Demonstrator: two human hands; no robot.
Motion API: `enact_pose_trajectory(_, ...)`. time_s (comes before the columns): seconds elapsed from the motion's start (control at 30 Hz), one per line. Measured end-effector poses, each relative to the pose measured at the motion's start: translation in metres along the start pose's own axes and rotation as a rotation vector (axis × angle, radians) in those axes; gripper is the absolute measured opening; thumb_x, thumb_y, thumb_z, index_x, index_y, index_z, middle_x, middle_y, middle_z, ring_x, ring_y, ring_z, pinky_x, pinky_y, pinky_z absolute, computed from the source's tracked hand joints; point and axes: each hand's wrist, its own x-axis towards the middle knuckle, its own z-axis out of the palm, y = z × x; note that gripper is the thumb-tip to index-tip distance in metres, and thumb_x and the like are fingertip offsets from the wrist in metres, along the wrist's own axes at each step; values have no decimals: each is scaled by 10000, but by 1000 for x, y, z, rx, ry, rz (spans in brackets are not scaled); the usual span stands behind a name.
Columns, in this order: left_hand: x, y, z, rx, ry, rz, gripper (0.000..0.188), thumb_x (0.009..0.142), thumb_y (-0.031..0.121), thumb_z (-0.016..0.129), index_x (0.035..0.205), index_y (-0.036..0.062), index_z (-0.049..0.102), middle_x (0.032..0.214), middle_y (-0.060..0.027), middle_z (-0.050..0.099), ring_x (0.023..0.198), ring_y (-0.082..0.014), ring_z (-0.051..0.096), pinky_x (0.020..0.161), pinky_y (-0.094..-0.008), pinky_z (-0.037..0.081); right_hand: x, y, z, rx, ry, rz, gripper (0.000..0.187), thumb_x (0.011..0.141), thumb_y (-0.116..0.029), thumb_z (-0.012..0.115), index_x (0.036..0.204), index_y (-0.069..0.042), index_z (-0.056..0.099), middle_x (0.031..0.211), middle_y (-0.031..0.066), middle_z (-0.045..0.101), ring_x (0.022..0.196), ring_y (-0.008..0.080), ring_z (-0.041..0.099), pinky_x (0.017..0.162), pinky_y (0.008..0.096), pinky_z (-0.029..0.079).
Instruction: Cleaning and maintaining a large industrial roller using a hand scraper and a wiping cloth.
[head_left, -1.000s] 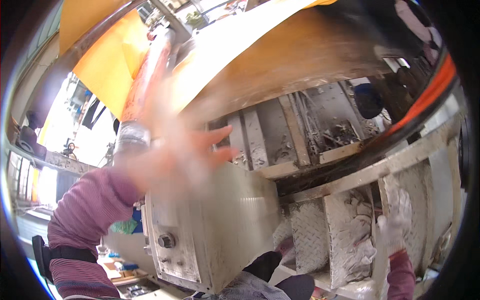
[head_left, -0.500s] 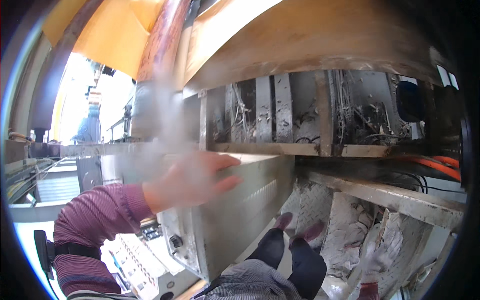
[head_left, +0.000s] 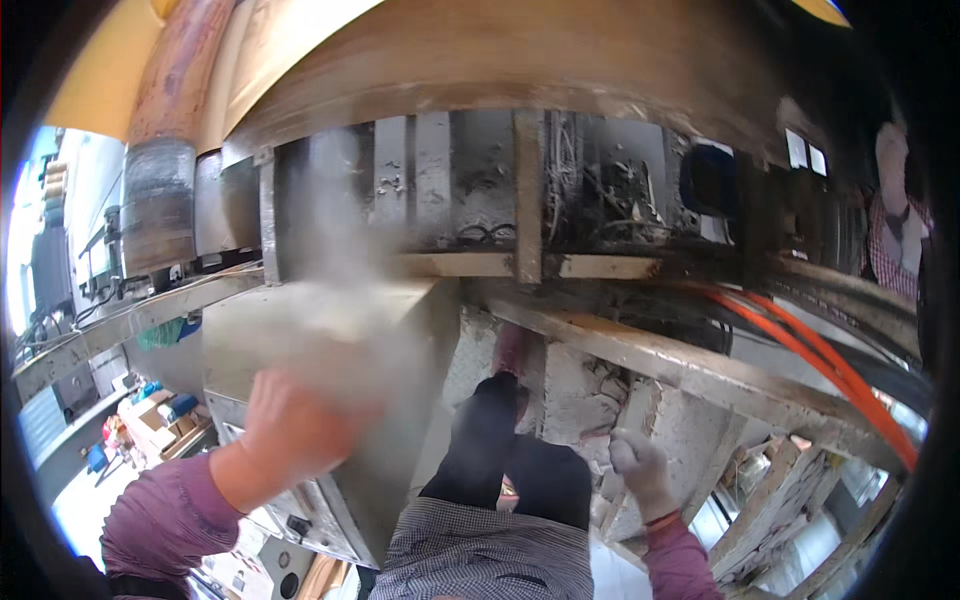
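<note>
- Head view, only one: find left hand [head_left: 295, 425] in front of or above the pale cabinet [head_left: 235, 345], reaching out of a purple sleeve [head_left: 165, 515]. Cannot tell touching from hovering.
- Left fingers: smeared by blur. Cannot tell whether spread, pressed together or pinching anything.
- Locate cabinet left of centre, just left of the dark-trousered legs [head_left: 475, 430].
- Right hand [head_left: 645, 475]: see in pale glove, right of the legs, nearest to the pale steps [head_left: 575, 380]. Cannot tell touching from just apart.
- Right fingers: read as bent toward the palm, not spread. Cannot tell whether pinching anything.
- Note one reddish shoe [head_left: 508, 350] forward among the steps, beside the cabinet.
- Note metal rail [head_left: 680, 355] slanting past the steps, orange hoses [head_left: 800, 350] farther right.
- Good handling, as judged: set the shoe flat and fully on a tread before shifting weight.
- Judged useful: slow the left hand near the cabinet; favour the flat face over the corner if steadying there.
- Judged risk: catching glove or sleeve on rail or step edge. Hold right elbow close, away from the hoses.
- Check footing by eye; allow for fisheye bending toward the rim.
</note>
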Motion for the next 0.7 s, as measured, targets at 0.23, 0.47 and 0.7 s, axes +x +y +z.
enact_pose_trajectory(0.23, 4, 1, 19, 71, 18, 59, 383, 848, 318, 624, 1153, 90, 590, 946, -96, 627, 868, -276, 623, 665, -386, 536, 131, -33, 9, 74, -614, 225, 278, 882, -234, 593, 1001, 0, 680, 819, 26, 649, 746, 131, 595, 719, 269, 487)
enact_pose_trajectory(0.47, 3, -5, 25, 44, 88, 182, 396, 867, 308, 588, 1178, 68, 544, 832, -67, 571, 801, -243, 592, 590, -354, 524, 128, -186, -90, -72, -716, -267, 168, 753, -140, 705, 869, -20, 729, 880, 70, 724, 830, 135, 671, 779, 285, 524)
enact_pose_trajectory(0.7, 5, -7, 14, 7, 83, 176, 385, 852, 276, 592, 1164, 55, 558, 828, -69, 568, 802, -249, 580, 634, -350, 521, 148, -362, -123, -646, -164, -779, 388, 646, -98, 726, 1021, -36, 648, 863, 130, 660, 826, 294, 645, 757, 352, 515)
